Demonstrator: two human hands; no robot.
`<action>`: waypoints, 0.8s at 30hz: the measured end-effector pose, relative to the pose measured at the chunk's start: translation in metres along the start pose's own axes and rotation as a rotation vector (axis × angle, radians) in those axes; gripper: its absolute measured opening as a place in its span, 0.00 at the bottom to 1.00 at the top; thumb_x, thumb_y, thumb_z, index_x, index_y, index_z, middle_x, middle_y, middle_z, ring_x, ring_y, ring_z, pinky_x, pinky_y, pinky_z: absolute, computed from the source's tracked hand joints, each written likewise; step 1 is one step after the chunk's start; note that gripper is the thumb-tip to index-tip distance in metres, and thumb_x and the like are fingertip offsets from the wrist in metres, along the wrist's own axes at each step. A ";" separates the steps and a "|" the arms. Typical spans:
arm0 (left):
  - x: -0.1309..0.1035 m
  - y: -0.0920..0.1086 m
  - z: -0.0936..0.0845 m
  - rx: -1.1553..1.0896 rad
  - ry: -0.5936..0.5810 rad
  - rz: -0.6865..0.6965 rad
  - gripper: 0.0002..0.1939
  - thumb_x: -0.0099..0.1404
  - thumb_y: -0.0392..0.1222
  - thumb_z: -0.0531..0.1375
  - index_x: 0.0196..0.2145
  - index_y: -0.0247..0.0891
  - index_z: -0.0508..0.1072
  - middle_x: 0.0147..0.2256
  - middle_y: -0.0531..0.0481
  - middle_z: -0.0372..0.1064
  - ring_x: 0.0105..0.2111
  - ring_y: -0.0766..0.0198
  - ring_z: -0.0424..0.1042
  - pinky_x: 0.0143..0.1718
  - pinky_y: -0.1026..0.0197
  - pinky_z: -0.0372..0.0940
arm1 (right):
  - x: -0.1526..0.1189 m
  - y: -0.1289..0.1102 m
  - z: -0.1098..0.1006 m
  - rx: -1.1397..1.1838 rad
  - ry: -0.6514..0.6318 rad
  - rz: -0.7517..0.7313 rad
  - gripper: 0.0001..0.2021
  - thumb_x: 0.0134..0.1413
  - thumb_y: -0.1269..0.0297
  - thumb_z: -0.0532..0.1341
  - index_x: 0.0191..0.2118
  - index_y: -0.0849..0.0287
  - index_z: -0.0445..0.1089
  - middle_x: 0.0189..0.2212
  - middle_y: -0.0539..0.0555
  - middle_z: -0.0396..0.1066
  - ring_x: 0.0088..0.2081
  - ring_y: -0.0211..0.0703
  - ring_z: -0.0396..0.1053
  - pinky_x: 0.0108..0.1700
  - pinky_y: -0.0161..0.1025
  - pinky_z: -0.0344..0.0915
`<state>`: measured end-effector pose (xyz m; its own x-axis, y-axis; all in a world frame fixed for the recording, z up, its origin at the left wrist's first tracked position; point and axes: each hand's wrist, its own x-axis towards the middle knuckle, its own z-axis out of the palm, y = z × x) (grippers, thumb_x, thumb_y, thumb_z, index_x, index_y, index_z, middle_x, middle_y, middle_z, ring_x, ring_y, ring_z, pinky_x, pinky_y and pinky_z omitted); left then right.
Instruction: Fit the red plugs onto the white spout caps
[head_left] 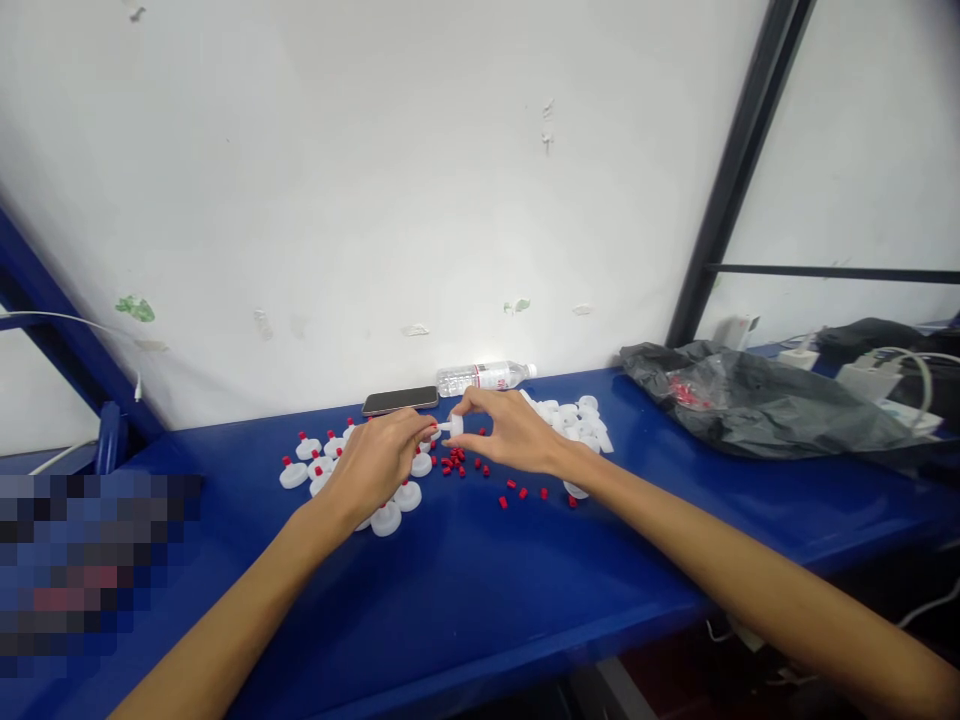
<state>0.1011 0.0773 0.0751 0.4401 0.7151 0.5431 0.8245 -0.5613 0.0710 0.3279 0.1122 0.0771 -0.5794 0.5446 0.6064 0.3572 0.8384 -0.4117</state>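
Note:
A white nozzle cap (457, 427) is held on its side between the thumb and fingers of my right hand (511, 428). Its thin spout points left, to where my left hand (386, 450) pinches a small red tip (434, 429) at the spout's end. Below my hands lies a loose pile of red tips (454, 460), with several more scattered to the right. Around and under my left hand stand several white caps with red tips on top (386, 517). Behind my right wrist is a heap of plain white caps (581, 420), partly hidden by it.
At the wall lie a dark phone (400, 401) and a clear plastic bottle (486, 377) on its side. A black plastic bag (757, 400) with a bag of red pieces (688, 390) sits on the right of the blue table (465, 600). A dark metal post (739, 170) rises behind.

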 end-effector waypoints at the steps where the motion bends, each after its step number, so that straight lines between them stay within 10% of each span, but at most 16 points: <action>1: -0.001 0.000 0.000 0.010 0.009 0.013 0.14 0.72 0.38 0.50 0.38 0.40 0.76 0.32 0.51 0.75 0.31 0.63 0.72 0.28 0.63 0.56 | 0.000 -0.001 0.000 0.035 -0.001 0.011 0.13 0.56 0.56 0.67 0.42 0.56 0.69 0.42 0.54 0.77 0.46 0.47 0.75 0.45 0.41 0.66; 24: -0.010 0.009 -0.001 0.264 0.229 0.292 0.19 0.59 0.24 0.49 0.37 0.37 0.77 0.27 0.52 0.75 0.22 0.67 0.68 0.21 0.63 0.51 | 0.003 -0.004 -0.002 0.497 -0.122 0.214 0.16 0.45 0.56 0.73 0.36 0.59 0.72 0.37 0.54 0.80 0.42 0.48 0.77 0.44 0.43 0.70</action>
<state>0.1039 0.0645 0.0712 0.6022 0.4150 0.6821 0.7530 -0.5791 -0.3125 0.3264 0.1101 0.0821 -0.6233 0.6703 0.4028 0.1049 0.5821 -0.8063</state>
